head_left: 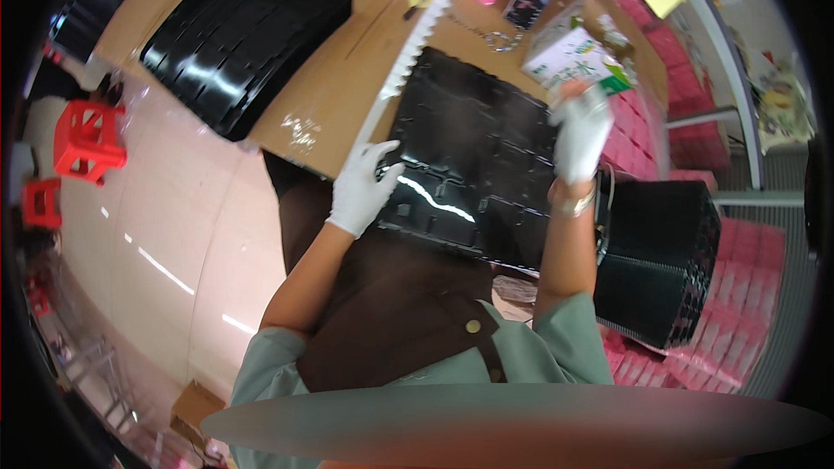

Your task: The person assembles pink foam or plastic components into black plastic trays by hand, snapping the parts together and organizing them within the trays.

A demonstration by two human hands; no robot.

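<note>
A black moulded plastic tray (473, 152) with shallow compartments lies in front of me on the cardboard-covered table. My left hand (363, 191), in a white glove, rests at the tray's left edge. Its thumb and forefinger are apart, with nothing visible between them. My right hand (580, 135), gloved in white with bare fingertips, is raised over the tray's right edge, close to a white and green box (569, 54). Motion smears its fingers, so whether they hold anything is unclear. A white toothed strip (408, 61) runs along the tray's left side.
A stack of black trays (248, 39) sits at the table's far left. More stacked black trays (656, 256) stand right of me, beside pink-wrapped stacks (738, 295). A phone (530, 0) and a chain (502, 40) lie at the back. Red stools (89, 141) stand on the left floor.
</note>
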